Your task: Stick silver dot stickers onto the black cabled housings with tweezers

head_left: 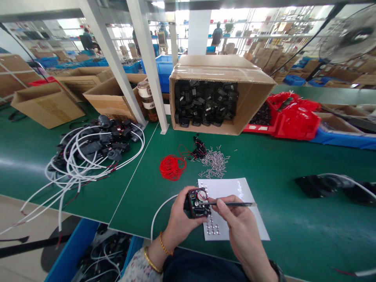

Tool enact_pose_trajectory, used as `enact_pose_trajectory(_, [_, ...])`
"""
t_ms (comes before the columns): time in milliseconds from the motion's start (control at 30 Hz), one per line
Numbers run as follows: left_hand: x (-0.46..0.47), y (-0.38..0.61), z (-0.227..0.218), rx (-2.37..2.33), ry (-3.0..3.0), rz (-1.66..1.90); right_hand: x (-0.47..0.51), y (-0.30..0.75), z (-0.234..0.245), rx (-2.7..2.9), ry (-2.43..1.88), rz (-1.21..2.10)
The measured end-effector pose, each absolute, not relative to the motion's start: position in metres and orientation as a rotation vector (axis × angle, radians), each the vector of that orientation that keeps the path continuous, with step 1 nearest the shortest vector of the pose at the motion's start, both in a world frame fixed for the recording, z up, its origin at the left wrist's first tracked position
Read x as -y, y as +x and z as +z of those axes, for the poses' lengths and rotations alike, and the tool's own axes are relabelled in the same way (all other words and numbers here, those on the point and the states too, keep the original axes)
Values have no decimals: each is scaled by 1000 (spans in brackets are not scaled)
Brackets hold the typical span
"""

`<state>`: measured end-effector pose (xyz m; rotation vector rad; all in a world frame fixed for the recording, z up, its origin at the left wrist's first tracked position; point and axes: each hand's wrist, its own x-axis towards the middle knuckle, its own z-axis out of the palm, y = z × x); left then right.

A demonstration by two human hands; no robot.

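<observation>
My left hand (179,214) grips a small black device housing (197,211) with its inside facing up, showing a round pale part and small components. A white cable (157,210) trails from it to the left. In my right hand (239,223) are slim metal tweezers (235,203), held level, their tips reaching into the housing. Beneath both hands lies a white sheet of paper (252,225) with rows of small shiny round pieces (212,229) on it. Just beyond the paper are a pile of small metal pins or screws (216,161) and a red cord bundle (172,167).
A cardboard box (255,102) of black housings stands ahead. Cabled devices (96,145) are heaped at left, beside a metal post (149,58). Red bins (296,117) stand at right, with more black devices (323,184) nearer. A blue crate (70,250) sits below the table edge.
</observation>
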<state>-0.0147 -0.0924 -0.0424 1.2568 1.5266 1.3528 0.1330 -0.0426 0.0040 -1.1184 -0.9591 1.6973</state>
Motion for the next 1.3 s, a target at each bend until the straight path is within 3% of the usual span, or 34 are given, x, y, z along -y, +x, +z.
enact_pose_trajectory(333, [94, -10, -52, -1429, 1151, 1528, 43, 133, 2, 1017, -1142, 1647])
enact_pose_trajectory(833, [98, -10, -58, -1510, 1194, 1466, 46, 132, 4, 968, -1106, 1688])
enact_pose_trajectory(1100, [97, -13, -57, -1427, 1592, 1577, 48, 134, -3, 1088, -1135, 1587])
enact_pose_trajectory(1200, [98, -15, -54, -1418, 1680, 1501, 52, 132, 0, 1216, -1150, 1445])
enact_pose_trajectory(1300, [100, -18, -52, -1417, 1742, 1459, 60, 133, 6, 1460, -1051, 1099])
